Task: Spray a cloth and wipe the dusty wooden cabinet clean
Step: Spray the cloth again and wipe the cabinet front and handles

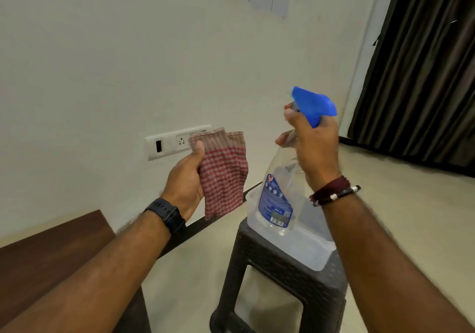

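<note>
With the right hand [312, 144] gripping the spray bottle [281, 191] (blue nozzle aimed leftward) and the left hand [186, 178] pinching the cloth [223, 172] beside it, mist may overshoot onto the socket [177, 142] behind.

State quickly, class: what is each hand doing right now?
Left hand: closed, holding the red checked cloth.
Right hand: closed on the spray bottle, finger at the trigger.

Woven checked cloth [223, 172] in left hand [185, 178]; clear glossy plastic bottle [279, 191] in right hand [314, 145]; dark matt wood cabinet [48, 253] under left arm.
</note>
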